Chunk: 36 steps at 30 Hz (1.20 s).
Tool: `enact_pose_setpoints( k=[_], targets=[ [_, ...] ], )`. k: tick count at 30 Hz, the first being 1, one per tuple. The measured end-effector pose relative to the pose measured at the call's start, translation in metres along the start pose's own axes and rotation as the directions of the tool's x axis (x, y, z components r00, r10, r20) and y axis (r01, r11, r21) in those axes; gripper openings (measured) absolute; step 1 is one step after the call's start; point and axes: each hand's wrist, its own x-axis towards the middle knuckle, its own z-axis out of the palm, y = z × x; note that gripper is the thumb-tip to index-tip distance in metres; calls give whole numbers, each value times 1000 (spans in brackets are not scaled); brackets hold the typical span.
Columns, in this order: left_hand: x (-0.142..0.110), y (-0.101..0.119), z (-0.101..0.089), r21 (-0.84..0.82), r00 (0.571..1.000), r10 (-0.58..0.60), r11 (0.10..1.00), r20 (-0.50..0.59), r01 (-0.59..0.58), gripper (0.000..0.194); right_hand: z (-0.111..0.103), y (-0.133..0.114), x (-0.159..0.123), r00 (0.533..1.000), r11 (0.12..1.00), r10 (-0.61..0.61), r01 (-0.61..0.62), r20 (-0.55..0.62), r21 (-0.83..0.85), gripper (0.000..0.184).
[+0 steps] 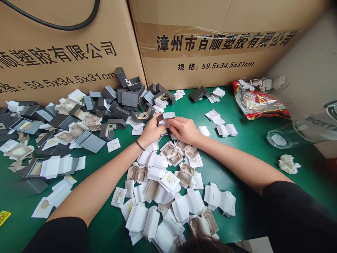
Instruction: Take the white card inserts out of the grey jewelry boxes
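My left hand [152, 134] wraps round the left side of a small dark gift box [168, 115], whose grey lid stands raised. From the right, my right hand [186, 130] grips the same box, its fingers bent at the opening, where something white shows. The fingers hide most of the inside. Below my hands lies a heap of folded white card inserts [158, 162], some showing their brown-grey backs. To the left, many similar dark boxes [130, 99] are piled, several of them open, with more card pieces among them.
Two large cardboard cartons [210, 75] stand behind the green table [252, 154]. On the right are a red snack bag [259, 102], a clear bottle [302, 128] lying on its side and a crumpled tissue [289, 164]. A black cable [71, 27] hangs at upper left.
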Motion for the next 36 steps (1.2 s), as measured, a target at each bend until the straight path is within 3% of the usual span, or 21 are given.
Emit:
enact_pose_setpoints(
  k=[12,26,29,32,34,36],
  targets=[
    [1,-2,-1,-4,999,-30,1000,-16,30,44,3,2,-1,999,1000,-21,21,-45,-5,33],
    [0,1,-1,-5,1000,-2,1000,-28,1,42,0,0,1,1000,999,23,-23,21,-25,32],
    [1,2,0,-84,999,-40,996,-29,38,42,-1,0,1,1000,999,9,-9,-20,32,30],
    [0,6,1,-238,990,-128,965,-55,111,37,-2,2,1,986,992,10,12,-168,126,28],
    [0,10,1,-413,978,-201,896,-50,163,36,-4,3,1,962,986,12,34,-272,163,29],
    [1,14,-1,-563,968,-251,803,-18,197,36,-5,3,1,953,986,-25,74,-302,151,29]
  ],
)
